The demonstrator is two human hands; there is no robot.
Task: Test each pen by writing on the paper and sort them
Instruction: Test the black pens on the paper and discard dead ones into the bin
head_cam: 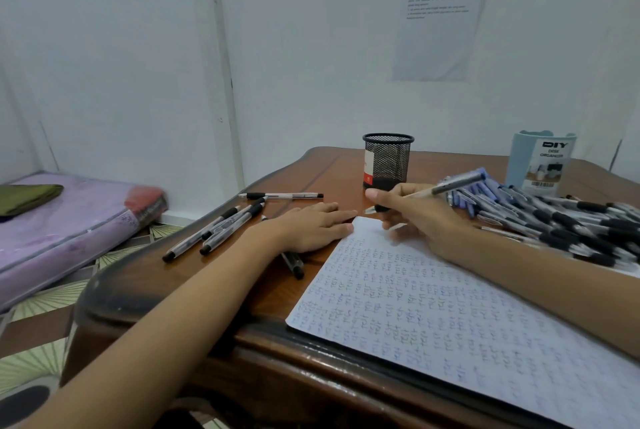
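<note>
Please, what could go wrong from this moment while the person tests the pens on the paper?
1. The paper is almost full of writing; a new mark from the pen in the right hand may be hard to judge.
2. The loose pens beside the left hand lie near the edge of the table and might roll off.

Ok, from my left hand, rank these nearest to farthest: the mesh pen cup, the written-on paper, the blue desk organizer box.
1. written-on paper, its corner at the left hand's fingertips.
2. mesh pen cup, behind, mid-desk.
3. blue desk organizer box, far right by the wall.
</note>
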